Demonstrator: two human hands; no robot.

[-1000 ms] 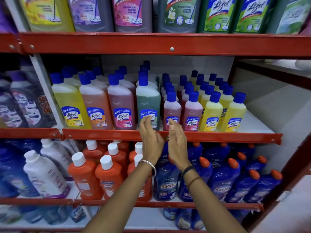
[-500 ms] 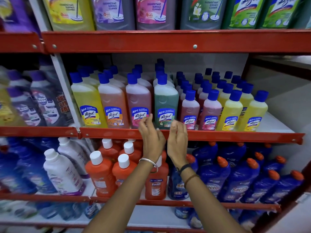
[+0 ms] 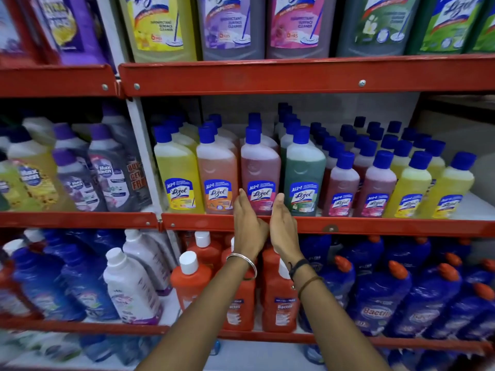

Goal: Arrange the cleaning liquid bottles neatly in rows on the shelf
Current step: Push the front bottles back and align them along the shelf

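Observation:
On the middle red shelf (image 3: 375, 228) stand rows of blue-capped cleaner bottles. The front row runs from a yellow bottle (image 3: 178, 170) through an orange bottle (image 3: 217, 170), a pink bottle (image 3: 260, 167) and a green bottle (image 3: 304, 170) to smaller pink and yellow bottles (image 3: 407, 183) on the right. My left hand (image 3: 247, 226) and my right hand (image 3: 284, 228) are raised flat, palms facing each other, at either side of the pink bottle's base. Fingers are straight and neither hand grips anything.
Big cleaner bottles (image 3: 233, 25) fill the top shelf. Orange white-capped bottles (image 3: 190, 279) and dark blue bottles (image 3: 380, 298) crowd the lower shelf behind my forearms. Purple-capped bottles (image 3: 77, 172) fill the left bay. A bare white patch of shelf (image 3: 479, 207) lies at the far right.
My hands shifted left along the front row, from the green bottle and small pink bottles to the large pink bottle. The view moved closer and left.

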